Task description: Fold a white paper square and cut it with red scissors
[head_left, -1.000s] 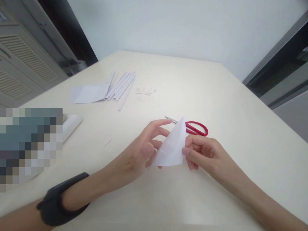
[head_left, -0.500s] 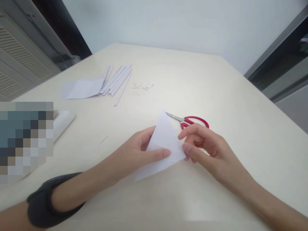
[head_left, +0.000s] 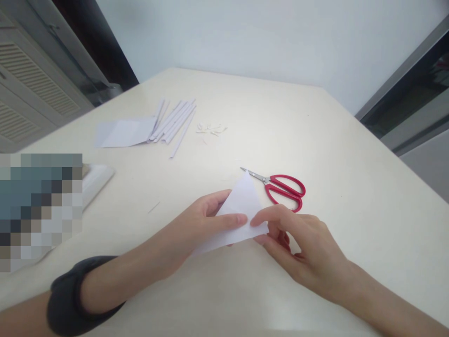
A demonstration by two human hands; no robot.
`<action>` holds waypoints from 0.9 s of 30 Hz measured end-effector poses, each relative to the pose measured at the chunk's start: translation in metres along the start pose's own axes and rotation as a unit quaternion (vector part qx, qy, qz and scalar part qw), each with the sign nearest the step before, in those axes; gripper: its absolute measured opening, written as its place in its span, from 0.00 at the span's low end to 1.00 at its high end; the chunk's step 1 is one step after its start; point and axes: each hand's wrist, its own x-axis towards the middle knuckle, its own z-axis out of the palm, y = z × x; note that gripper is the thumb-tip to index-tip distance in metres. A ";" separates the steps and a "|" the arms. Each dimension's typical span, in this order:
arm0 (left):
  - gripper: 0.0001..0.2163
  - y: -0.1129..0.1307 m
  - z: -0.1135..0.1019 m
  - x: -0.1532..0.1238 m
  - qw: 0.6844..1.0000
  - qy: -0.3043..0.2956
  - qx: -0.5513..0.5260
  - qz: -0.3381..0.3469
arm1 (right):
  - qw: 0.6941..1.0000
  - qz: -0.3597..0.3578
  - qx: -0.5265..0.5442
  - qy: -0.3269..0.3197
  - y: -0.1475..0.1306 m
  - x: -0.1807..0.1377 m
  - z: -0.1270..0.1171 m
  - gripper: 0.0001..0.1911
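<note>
A white sheet of paper [head_left: 242, 199], its upper end tapering to a point, is held above the table. My left hand [head_left: 210, 217] grips it from the left, thumb on top and fingers behind. At the paper's lower right edge, my right hand [head_left: 294, 243] pinches it, with the index finger on the upper face and the thumb below. Just beyond the paper lie red-handled scissors [head_left: 286, 185], blades pointing left; the paper's tip overlaps part of the blades.
Rolled paper strips [head_left: 177, 122] lie at the far left beside flat white sheets [head_left: 122, 133]. Small white paper scraps [head_left: 211, 129] are right of the strips. A thin sliver [head_left: 154, 206] rests on the table [head_left: 333, 154]. A pixelated object with a white edge [head_left: 100, 180] is at left.
My right hand has shifted its fingers on the paper's right edge, index now on top and thumb beneath. The paper is slightly lower and more of the scissors shows.
</note>
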 end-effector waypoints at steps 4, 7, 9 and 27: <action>0.14 0.000 -0.001 0.003 1.000 -0.012 -0.003 0.001 | 1.000 -0.011 -0.026 -0.003 -0.002 -0.001 0.000 0.05; 0.15 -0.001 -0.004 0.005 1.000 -0.014 -0.007 0.009 | 0.999 -0.016 -0.045 0.006 -0.002 -0.002 0.000 0.05; 0.14 -0.002 -0.006 0.006 1.000 -0.023 -0.013 0.011 | 0.998 -0.018 -0.051 0.012 -0.002 -0.001 0.001 0.06; 0.14 -0.008 -0.011 0.007 0.999 0.006 -0.014 0.049 | 0.984 0.154 0.074 0.049 0.000 0.012 -0.010 0.08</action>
